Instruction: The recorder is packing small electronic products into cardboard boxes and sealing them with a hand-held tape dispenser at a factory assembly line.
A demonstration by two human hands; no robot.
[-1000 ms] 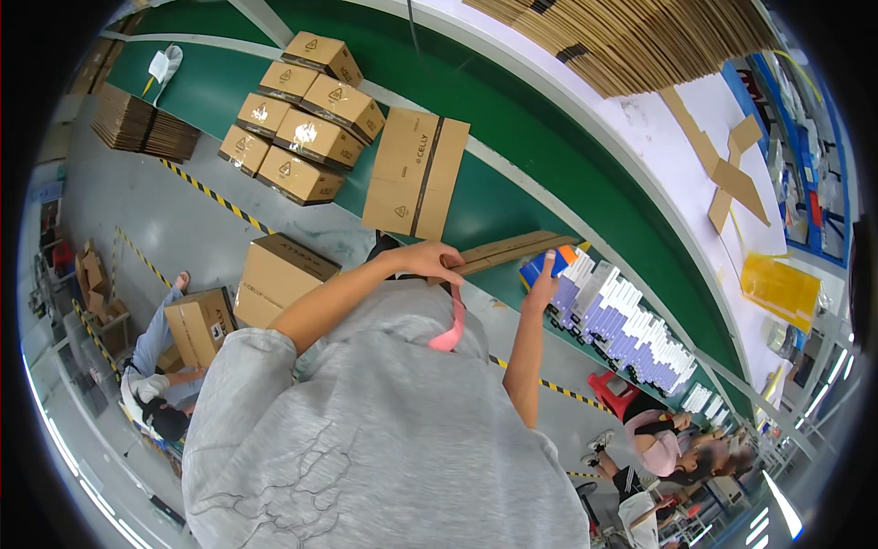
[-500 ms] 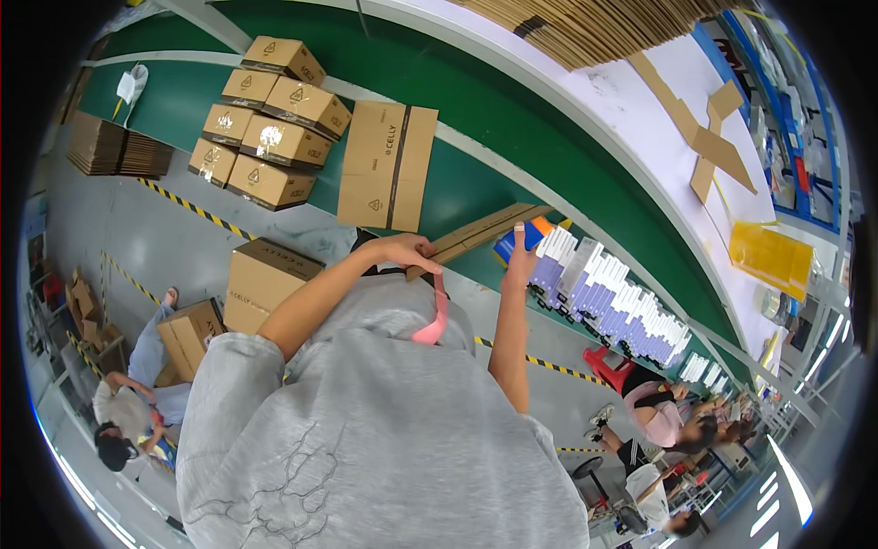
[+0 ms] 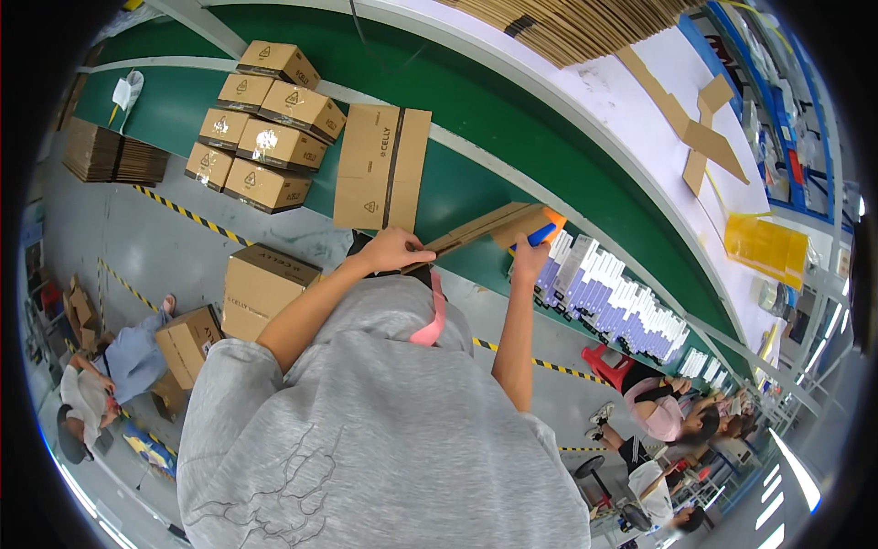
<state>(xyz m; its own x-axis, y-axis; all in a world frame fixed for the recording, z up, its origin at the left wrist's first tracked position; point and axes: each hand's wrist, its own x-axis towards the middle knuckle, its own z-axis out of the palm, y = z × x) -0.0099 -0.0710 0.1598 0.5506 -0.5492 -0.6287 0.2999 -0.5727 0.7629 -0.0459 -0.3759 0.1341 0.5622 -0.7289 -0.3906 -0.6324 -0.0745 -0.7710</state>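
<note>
My left hand (image 3: 395, 251) pinches the near left end of a cardboard carton (image 3: 477, 227), which looks narrow from above and lies slanting over the edge of the green bench. At the carton's far right end, my right hand (image 3: 530, 259) is closed around a blue and orange tape dispenser (image 3: 542, 234). The dispenser is against or very near the cardboard; I cannot tell whether it touches. To the left of the carton lies a flat cardboard sheet (image 3: 382, 169) with a dark strip of tape down it.
Closed brown boxes (image 3: 274, 146) are stacked on the bench at the left. Many white and purple small boxes (image 3: 613, 293) stand in rows at the right. Below the bench is a larger carton (image 3: 265, 291). Co-workers sit at both sides, near a red stool (image 3: 607, 366).
The tape dispenser has turned and moved right, uncovering more of the carton's right end. My left hand has shifted slightly left. A person at the far left has moved.
</note>
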